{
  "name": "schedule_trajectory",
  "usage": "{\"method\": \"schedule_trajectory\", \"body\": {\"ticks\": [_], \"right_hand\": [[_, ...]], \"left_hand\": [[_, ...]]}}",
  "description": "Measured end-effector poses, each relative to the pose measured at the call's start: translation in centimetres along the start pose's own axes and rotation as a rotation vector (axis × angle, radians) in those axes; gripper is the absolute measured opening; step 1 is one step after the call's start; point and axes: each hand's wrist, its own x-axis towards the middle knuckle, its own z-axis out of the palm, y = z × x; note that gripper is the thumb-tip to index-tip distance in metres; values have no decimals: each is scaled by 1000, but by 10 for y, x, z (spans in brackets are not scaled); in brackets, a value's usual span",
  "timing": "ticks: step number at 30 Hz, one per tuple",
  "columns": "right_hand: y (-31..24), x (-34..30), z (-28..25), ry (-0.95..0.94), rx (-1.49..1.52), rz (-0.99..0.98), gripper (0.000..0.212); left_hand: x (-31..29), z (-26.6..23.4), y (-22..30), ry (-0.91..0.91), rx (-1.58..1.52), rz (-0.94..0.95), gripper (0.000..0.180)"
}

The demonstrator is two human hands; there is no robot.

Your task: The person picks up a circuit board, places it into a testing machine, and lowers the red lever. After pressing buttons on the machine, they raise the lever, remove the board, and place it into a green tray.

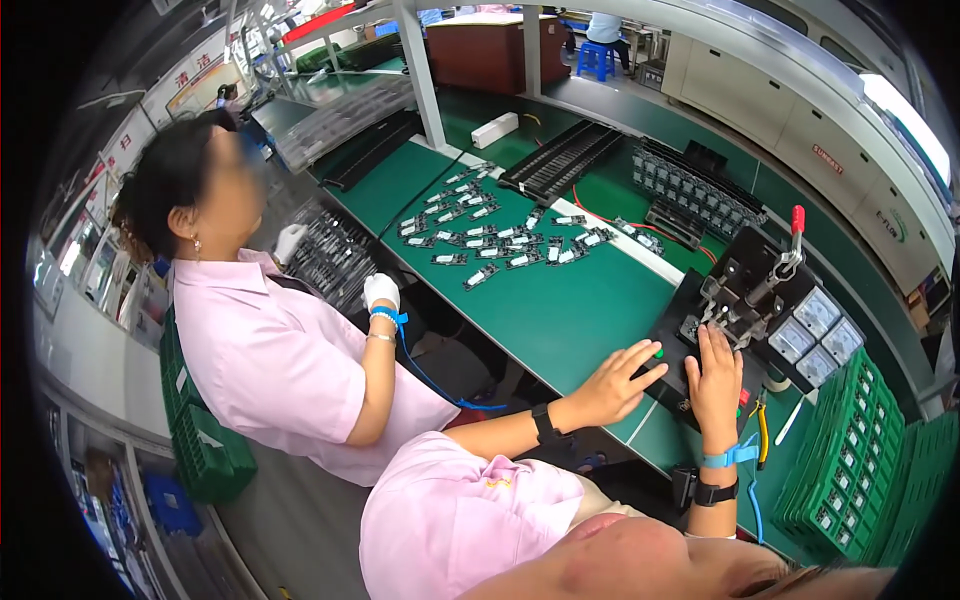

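Many small parts (500, 240) beyond both hands (665, 375)

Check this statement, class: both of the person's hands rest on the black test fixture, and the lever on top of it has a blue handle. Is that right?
Not quite. The head view shows the lever's handle is red, not blue. The rest stands: the left hand and right hand both rest on the black test fixture.
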Motion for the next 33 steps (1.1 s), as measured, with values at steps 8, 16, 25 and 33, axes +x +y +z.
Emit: {"method": "schedule_trajectory", "body": {"ticks": [8, 16, 25, 33], "right_hand": [[-8, -2, -8, 79, 89, 29, 54], [24, 105, -86, 787, 37, 85, 51], [-3, 45, -70, 614, 382, -492, 43], [65, -78, -7, 411, 247, 150, 27]], "left_hand": [[9, -1, -5, 3, -50, 31, 67], [10, -6, -6, -66, -15, -6, 67], [9, 3, 4, -82, 28, -40, 63], [9, 2, 0, -34, 40, -18, 63]]}}
